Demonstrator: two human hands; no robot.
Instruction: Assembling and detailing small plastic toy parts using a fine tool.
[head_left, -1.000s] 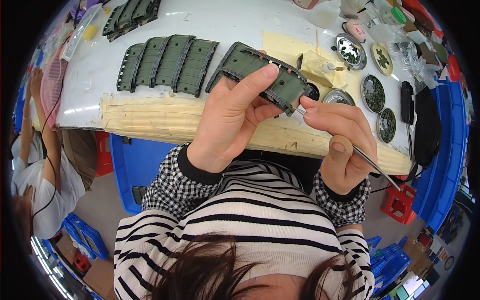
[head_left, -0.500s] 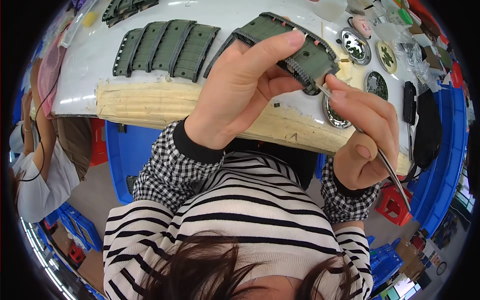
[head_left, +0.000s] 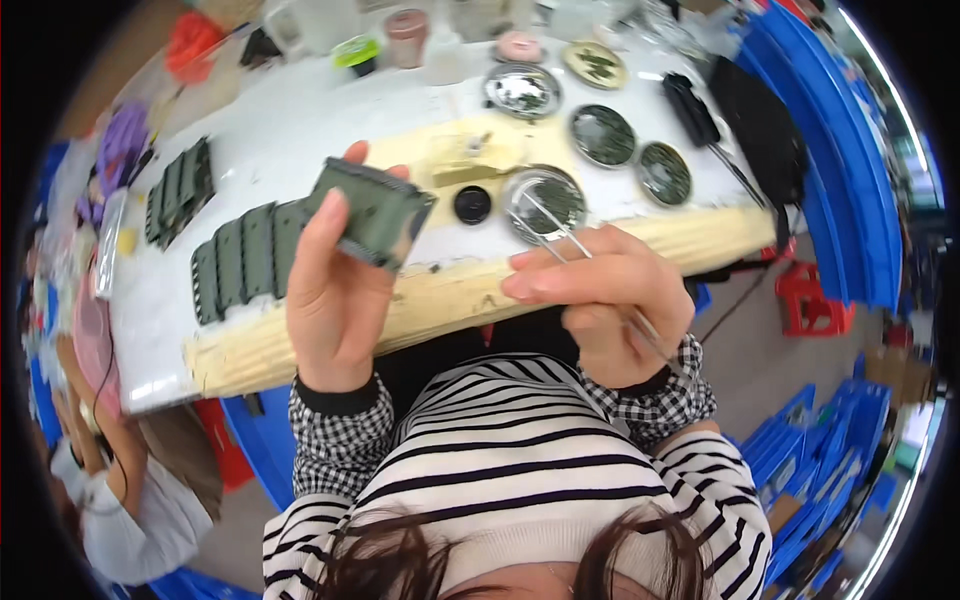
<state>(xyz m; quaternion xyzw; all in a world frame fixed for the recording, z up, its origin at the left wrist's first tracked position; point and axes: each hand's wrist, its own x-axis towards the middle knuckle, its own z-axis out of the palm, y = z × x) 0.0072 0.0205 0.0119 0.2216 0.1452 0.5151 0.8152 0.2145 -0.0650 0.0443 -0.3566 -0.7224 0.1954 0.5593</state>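
My left hand [head_left: 335, 300] is closed on a dark green curved plastic panel [head_left: 372, 212], with the thumb on its face; it is raised above the bench and tilted. My right hand [head_left: 625, 300] pinches a pair of metal tweezers [head_left: 572, 238]. Their two tips are apart, over a round metal dish [head_left: 512, 228] of small dark green pieces. Whether anything sits between the tips, I cannot make out. A row of similar ribbed green panels [head_left: 232, 258] lies left of my left hand, partly hidden by it.
More dishes of small green parts [head_left: 603, 135] stand beyond my right hand, with a round black lid-like piece [head_left: 472, 205] nearby. A black-handled tool [head_left: 690, 110] lies on the right. Yellowish padding [head_left: 440, 300] edges the bench. Another person [head_left: 140, 520] is at the left.
The tweezers have left the panel's edge and moved over the dish, their tips now spread. My left hand has drawn the panel away leftward. The view has turned toward the right side.
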